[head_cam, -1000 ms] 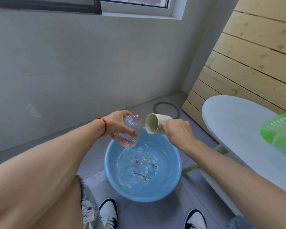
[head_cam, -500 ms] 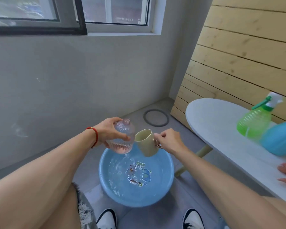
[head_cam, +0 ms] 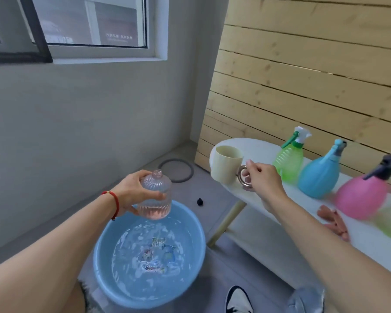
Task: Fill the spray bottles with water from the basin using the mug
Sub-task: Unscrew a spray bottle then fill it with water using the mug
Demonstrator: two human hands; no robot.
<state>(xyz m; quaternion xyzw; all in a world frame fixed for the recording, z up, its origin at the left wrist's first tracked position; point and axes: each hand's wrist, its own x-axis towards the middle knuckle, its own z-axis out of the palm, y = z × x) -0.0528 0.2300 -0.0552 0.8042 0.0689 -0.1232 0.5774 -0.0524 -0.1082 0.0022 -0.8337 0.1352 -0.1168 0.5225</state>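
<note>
**Q:** Grey walls, a window and a pale plank wall frame the head view; what sits around the hands?

**A:** On the grey floor, a blue basin [head_cam: 196, 224] holds rippling water. The left hand [head_cam: 133, 190] grips a clear ribbed bottle [head_cam: 155, 197], uncapped and upright, above the basin's far rim, with a little pinkish water at its bottom. The right hand [head_cam: 263, 179] pinches the ring handle of a cream mug [head_cam: 226, 164], held upright at the near end of a white table [head_cam: 257, 204]; whether the mug touches the tabletop cannot be told.

**Q:** What crowds that table?

**A:** A green spray bottle [head_cam: 289, 159], a blue spray bottle [head_cam: 321, 175] and a pink spray bottle [head_cam: 361, 195] stand in a row along the plank wall, just beyond the right hand. Another person's fingers [head_cam: 334, 222] rest on the tabletop before the pink one.

**Q:** And the open room?

**A:** Bare tabletop lies between the mug and the green bottle. A small black object [head_cam: 200, 202] lies on the floor between basin and table leg [head_cam: 226, 224]; a dark ring [head_cam: 176, 170] lies near the corner. A shoe [head_cam: 237, 299] stands just beside the basin's near edge.
</note>
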